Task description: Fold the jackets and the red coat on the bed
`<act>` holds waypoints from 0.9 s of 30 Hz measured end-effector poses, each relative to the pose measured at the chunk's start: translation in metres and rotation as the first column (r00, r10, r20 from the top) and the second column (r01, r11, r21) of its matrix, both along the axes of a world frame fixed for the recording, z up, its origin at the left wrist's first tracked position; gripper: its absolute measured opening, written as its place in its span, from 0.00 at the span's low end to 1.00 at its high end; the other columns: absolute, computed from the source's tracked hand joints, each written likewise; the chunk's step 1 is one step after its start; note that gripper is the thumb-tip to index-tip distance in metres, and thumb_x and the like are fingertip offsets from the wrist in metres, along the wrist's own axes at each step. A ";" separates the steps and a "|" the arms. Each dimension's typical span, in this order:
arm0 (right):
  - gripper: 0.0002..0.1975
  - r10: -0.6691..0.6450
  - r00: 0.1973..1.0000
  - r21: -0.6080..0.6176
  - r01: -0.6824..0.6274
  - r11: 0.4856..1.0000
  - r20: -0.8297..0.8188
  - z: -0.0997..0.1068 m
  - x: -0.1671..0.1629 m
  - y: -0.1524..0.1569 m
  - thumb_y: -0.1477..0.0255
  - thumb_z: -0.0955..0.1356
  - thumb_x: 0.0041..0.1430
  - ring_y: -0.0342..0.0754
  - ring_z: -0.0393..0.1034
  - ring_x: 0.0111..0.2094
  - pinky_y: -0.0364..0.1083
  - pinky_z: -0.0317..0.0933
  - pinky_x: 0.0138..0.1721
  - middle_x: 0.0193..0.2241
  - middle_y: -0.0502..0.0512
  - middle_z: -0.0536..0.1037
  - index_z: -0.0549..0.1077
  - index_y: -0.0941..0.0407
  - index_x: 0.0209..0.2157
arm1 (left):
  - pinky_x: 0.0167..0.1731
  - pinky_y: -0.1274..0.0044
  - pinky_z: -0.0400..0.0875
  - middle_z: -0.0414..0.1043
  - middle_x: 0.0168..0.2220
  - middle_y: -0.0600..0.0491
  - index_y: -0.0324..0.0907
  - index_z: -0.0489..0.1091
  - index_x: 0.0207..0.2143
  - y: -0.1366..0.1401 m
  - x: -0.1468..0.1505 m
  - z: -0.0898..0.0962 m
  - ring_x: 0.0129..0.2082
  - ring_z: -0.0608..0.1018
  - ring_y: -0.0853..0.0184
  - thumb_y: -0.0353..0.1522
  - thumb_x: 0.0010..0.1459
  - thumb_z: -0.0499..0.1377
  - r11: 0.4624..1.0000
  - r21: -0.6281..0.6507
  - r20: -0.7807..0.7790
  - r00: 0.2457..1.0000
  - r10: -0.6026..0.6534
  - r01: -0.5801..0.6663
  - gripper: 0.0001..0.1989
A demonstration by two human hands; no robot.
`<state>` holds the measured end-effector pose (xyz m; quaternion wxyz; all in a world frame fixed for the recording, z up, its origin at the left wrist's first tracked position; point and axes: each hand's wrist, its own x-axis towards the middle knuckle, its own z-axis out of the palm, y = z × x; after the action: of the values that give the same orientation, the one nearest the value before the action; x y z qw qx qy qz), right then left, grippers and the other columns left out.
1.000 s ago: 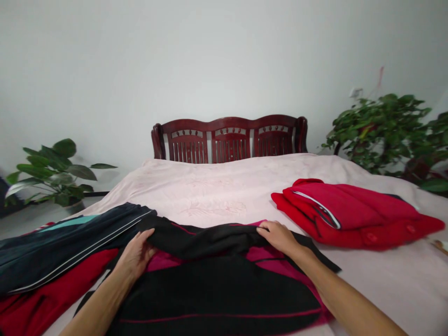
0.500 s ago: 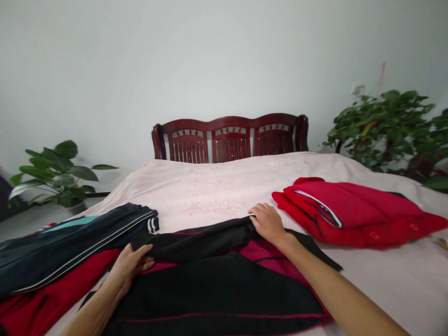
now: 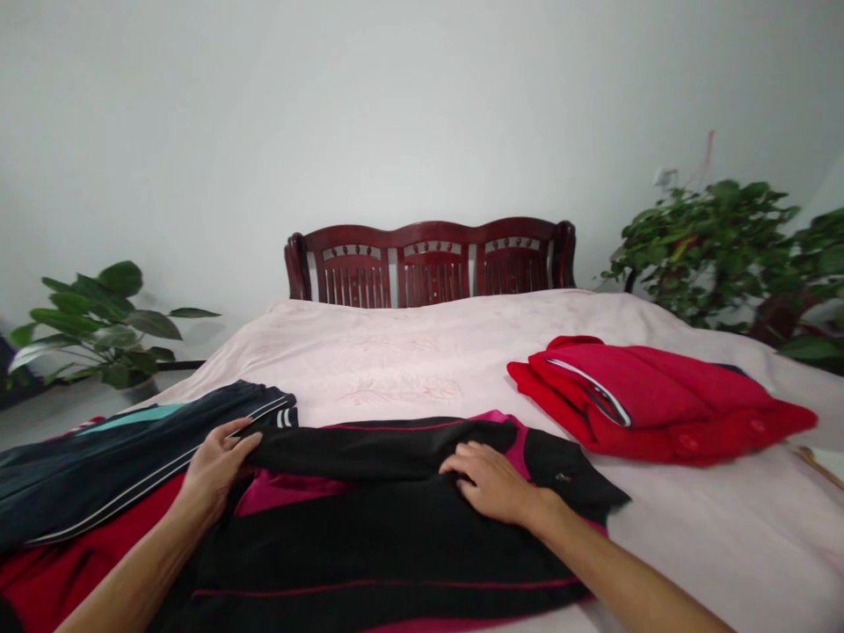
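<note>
A black jacket with magenta panels and piping [image 3: 369, 545] lies spread across the bed in front of me, one long sleeve folded over its body. My left hand [image 3: 221, 462] pinches the left end of that sleeve between thumb and fingers. Farther right, my right hand [image 3: 491, 482] has its curled fingers on the sleeve's lower edge, gripping the cloth near the shoulder; the fingertips are partly hidden. Beyond it, a small mark shows on the black cloth at the jacket's right end.
Dark navy clothing with white stripes [image 3: 151, 457] lies on red clothing [image 3: 112, 549] at the left. At the right sits a folded red pile [image 3: 659, 396]. Pale pink bedding [image 3: 396, 352] covers the bed, with a wooden headboard [image 3: 432, 255] behind and potted plants [image 3: 109, 325] on both sides.
My right hand has moved from the sleeve's far edge down toward me, and the sleeve now lies flatter along the jacket. My left hand has shifted left and slightly up with the sleeve end.
</note>
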<state>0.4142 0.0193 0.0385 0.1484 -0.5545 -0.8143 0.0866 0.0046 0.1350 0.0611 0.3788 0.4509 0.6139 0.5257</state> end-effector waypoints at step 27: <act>0.24 -0.463 0.883 0.013 0.464 0.886 0.081 -0.009 0.074 0.098 0.56 0.60 0.64 0.47 0.69 0.28 0.43 0.53 0.29 0.25 0.55 0.78 0.76 0.56 0.25 | 0.45 0.63 0.63 0.69 0.45 0.44 0.48 0.69 0.55 -0.091 0.226 -0.040 0.43 0.69 0.54 0.37 0.62 0.54 0.399 -0.053 -0.866 0.157 -0.474 0.915 0.19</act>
<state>0.4885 0.1176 0.0296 0.1295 -0.7365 -0.6633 0.0289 0.2303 0.0438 0.0208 0.1461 0.9444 0.2505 0.1549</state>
